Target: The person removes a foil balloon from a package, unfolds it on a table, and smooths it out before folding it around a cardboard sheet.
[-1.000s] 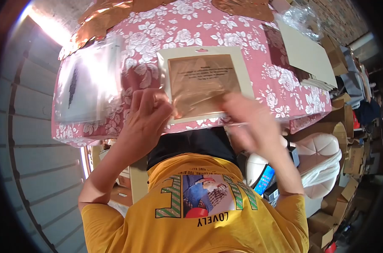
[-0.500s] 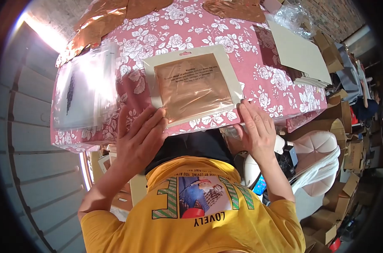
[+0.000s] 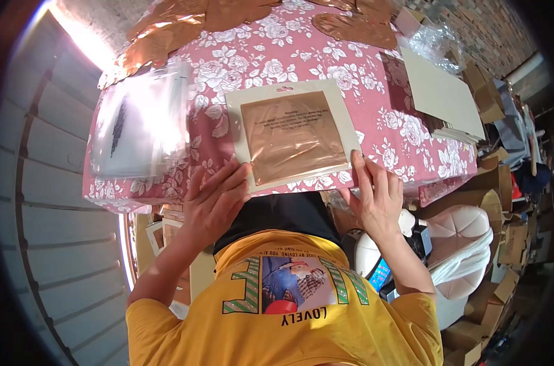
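A flat package (image 3: pixel 301 135) lies at the near edge of the table: a cream card frame with a hang slot around a copper-coloured foil panel, under clear plastic printed with a warning. My left hand (image 3: pixel 219 198) has its fingertips on the lower left corner; its thumb is hidden. At the lower right corner, my right hand (image 3: pixel 377 198) grips with the index finger on the side edge and the thumb lower, by the table edge. Left of the package lies a stack of clear plastic bags (image 3: pixel 144 125).
The table wears a pink cloth (image 3: pixel 213 131) with white roses. Copper foil sheets (image 3: pixel 356 27) lie along its far side. A stack of cream cards (image 3: pixel 445 94) sits at the right, near crumpled clear plastic (image 3: pixel 435 46). Beside the table stand a white padded seat (image 3: pixel 460 244) and cardboard boxes (image 3: pixel 493 305).
The whole view has shifted, so table and package appear lower and further right. My right fingers have bent in more at the package's corner. My left fingers stay by the other corner.
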{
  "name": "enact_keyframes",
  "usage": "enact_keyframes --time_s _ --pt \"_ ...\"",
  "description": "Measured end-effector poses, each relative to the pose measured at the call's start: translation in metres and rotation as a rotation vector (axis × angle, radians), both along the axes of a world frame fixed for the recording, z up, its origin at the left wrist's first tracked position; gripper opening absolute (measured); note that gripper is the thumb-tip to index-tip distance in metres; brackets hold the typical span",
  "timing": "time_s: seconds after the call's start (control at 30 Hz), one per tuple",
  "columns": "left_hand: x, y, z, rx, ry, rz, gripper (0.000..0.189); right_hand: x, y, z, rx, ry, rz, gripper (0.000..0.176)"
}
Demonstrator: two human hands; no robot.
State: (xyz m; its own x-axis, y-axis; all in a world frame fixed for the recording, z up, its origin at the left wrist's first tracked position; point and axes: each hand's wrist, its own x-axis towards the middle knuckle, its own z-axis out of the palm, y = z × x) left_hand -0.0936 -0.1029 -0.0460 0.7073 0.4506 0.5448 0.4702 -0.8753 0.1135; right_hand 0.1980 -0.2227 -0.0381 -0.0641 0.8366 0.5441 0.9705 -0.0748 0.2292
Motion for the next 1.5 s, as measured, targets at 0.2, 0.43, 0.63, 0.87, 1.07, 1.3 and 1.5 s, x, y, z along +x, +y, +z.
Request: enact_keyframes --time_s 0.2,0.43,0.63,0.87,1.07,1.3,1.5 --pt "-0.002 -0.003 -0.017 0.031 -0.09 0.001 0.021 0.005 -0.011 -0.012 0.056 0.074 0.061 0.056" --pt "-0.006 -0.032 0.018 0.068 -0.283 -0.171 0.01 0.016 -0.026 0.003 0.201 0.266 0.269 0.037" --pt "-0.035 -0.062 0.107 -0.057 -0.427 -0.333 0.022 -0.002 -0.011 0.064 0.255 0.392 0.528 0.03" --pt "-0.175 -0.123 0.113 -0.433 -0.686 0.889 0.012 -0.05 0.061 0.073 0.169 0.599 0.766 0.04" --pt "-0.319 -0.136 0.021 -0.557 -0.783 1.08 0.016 -0.054 0.076 0.055 -0.034 0.767 0.556 0.028" --pt "-0.397 -0.111 -0.205 -0.544 -0.582 1.278 0.024 -0.058 0.084 0.051 -0.104 0.828 0.444 0.025" --pt "-0.409 -0.106 -0.351 -0.749 -0.596 1.386 0.034 -0.04 0.13 0.082 -0.15 0.733 0.407 0.021"
